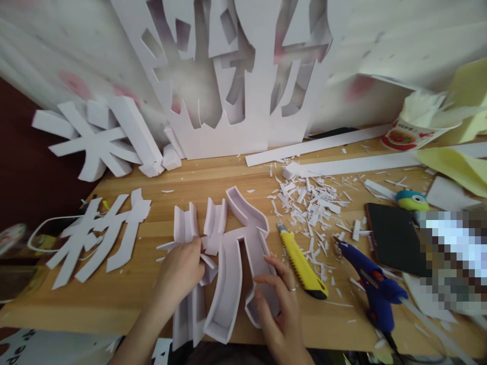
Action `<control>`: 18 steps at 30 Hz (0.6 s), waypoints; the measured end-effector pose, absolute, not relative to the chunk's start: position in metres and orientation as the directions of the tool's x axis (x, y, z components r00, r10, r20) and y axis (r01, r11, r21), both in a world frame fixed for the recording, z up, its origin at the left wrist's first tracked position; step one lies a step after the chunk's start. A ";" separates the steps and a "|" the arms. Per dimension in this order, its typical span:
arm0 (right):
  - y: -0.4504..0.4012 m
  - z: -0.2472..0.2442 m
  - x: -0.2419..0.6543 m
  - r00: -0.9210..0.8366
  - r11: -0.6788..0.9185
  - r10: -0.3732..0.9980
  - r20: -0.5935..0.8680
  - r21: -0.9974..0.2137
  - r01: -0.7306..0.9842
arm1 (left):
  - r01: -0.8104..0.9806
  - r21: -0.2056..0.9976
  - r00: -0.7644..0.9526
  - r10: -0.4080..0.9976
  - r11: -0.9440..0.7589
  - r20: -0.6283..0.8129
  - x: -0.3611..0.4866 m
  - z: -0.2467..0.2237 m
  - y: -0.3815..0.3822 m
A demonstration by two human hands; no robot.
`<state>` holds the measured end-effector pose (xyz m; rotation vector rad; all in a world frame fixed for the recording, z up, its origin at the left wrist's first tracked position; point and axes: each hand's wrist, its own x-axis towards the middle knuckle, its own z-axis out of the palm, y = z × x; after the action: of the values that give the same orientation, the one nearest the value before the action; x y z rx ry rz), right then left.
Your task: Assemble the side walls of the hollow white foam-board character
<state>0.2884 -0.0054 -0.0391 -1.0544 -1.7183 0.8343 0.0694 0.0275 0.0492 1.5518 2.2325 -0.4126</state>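
Head view: the hands [180,268] partly hide the white hollow character [229,284].

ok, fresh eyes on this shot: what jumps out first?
Probably the white walled character at the front middle of the wooden table, its strokes like open trays. Next, the white cut-out panelling standing at the back. Then the colour on the right: a yellow cutter by a heap of white scraps, and a blue glue gun further right.
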 end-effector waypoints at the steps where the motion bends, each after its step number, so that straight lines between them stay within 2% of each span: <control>1: -0.005 -0.039 0.289 -0.208 0.405 0.911 0.356 -0.868 0.287 | 0.945 -0.007 -0.289 0.828 0.326 -0.480 0.068 0.050 0.028; 6: -0.005 -0.040 0.288 -0.204 0.408 0.910 0.362 -0.869 0.280 | 0.959 0.029 -0.234 0.842 0.283 -0.487 0.064 0.051 0.031; 18: -0.008 -0.036 0.289 -0.196 0.381 0.920 0.339 -0.891 0.248 | 0.960 -0.026 -0.255 0.831 0.279 -0.495 0.069 0.051 0.032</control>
<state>0.2889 -0.0076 -0.0364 -1.0448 -1.6801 0.8768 0.0695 0.0321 0.0511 1.6167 2.1690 -0.4583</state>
